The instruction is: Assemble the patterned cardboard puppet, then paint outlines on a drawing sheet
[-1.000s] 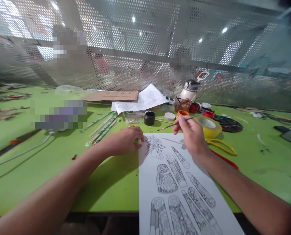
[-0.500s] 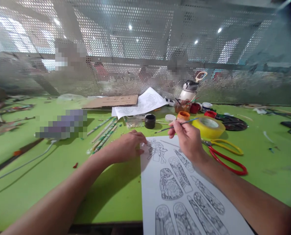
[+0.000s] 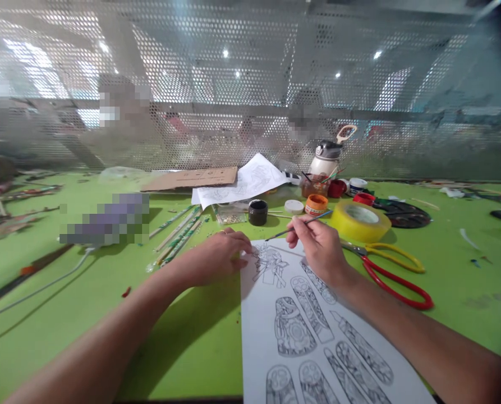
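Note:
A thin paintbrush is pinched in my right hand, which hovers over the upper edge of a white sheet printed with black line drawings. The brush slants down to the left, its tip close to a small figure drawing at the sheet's top; I cannot tell whether it touches. My left hand lies at the sheet's upper left edge, fingertips resting on the paper, thumb apart from the fingers. Beyond the hands stand an open black paint jar and an orange paint jar, with a white lid between them.
To the right are yellow tape, scissors with red and yellow handles, and a dark palette. Paint-marked sticks lie left. Cardboard, a flask and a perforated metal screen are behind. A cable crosses the left side.
My right hand has lowered slightly, bringing the brush tip down to the top of the sheet. My left hand stays at the paper's edge. The view has shifted a little.

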The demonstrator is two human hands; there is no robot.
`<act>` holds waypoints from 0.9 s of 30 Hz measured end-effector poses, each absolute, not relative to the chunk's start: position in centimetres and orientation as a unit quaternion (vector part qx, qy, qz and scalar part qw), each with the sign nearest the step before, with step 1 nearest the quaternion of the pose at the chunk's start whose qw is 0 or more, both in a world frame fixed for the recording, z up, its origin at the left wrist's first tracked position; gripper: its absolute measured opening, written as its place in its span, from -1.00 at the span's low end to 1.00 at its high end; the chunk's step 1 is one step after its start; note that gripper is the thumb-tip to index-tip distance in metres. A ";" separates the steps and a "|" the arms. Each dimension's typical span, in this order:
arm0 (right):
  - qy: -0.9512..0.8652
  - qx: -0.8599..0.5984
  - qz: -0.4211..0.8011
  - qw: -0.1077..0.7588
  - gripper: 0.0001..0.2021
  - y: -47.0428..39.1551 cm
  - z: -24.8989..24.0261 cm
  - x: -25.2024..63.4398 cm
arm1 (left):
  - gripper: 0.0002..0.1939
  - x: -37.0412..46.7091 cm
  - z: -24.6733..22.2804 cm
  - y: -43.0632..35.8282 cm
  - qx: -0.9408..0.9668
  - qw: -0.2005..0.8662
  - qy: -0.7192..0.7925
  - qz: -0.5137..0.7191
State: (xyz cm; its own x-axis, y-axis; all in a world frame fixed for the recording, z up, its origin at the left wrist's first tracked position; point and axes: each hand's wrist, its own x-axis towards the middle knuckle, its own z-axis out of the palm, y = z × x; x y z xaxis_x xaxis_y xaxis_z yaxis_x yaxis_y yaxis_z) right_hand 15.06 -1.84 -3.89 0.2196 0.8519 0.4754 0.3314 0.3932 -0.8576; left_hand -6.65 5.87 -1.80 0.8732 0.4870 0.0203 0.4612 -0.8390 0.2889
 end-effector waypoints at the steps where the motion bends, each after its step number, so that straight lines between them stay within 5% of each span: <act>1: -0.584 -0.506 0.221 0.595 -0.75 -1.8 -3.9 15.1 | -0.70 -6.6 -1.8 5.9 0.957 0.138 0.250 0.046; 27: -0.594 -0.513 0.217 0.580 -0.71 -1.3 -4.3 15.4 | -0.73 -6.7 -2.4 6.1 0.965 0.114 0.229 0.057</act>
State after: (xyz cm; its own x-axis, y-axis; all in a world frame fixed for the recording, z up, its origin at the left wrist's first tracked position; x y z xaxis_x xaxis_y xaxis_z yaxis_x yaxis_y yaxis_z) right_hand 15.37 -1.30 -4.26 0.1994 0.8616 0.4668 0.3588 0.3791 -0.8530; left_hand -6.75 6.11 -2.38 0.8884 0.4555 0.0575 0.4295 -0.8688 0.2466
